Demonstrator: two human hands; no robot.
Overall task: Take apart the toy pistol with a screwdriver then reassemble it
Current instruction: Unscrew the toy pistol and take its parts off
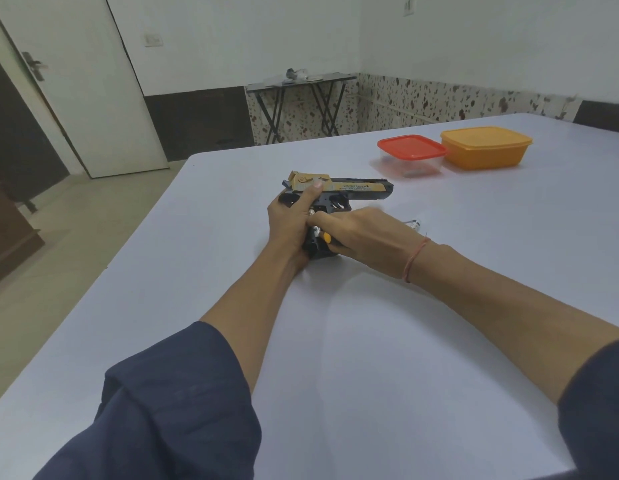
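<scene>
A toy pistol point(349, 188) with a tan slide and black frame lies on its side in the middle of the white table point(370, 341), barrel pointing right. My left hand point(294, 216) grips it at the back of the grip, thumb up against the slide. My right hand point(356, 230) reaches in from the right and holds a screwdriver with a yellow and black handle point(324, 237); its tip sits at the pistol's grip. The lower part of the grip is hidden under both hands.
A clear box with a red lid point(411, 154) and an orange tub with lid point(485, 147) stand at the far right of the table. A small shiny object point(413, 224) lies just right of my right hand. A folding table point(301, 98) stands by the far wall.
</scene>
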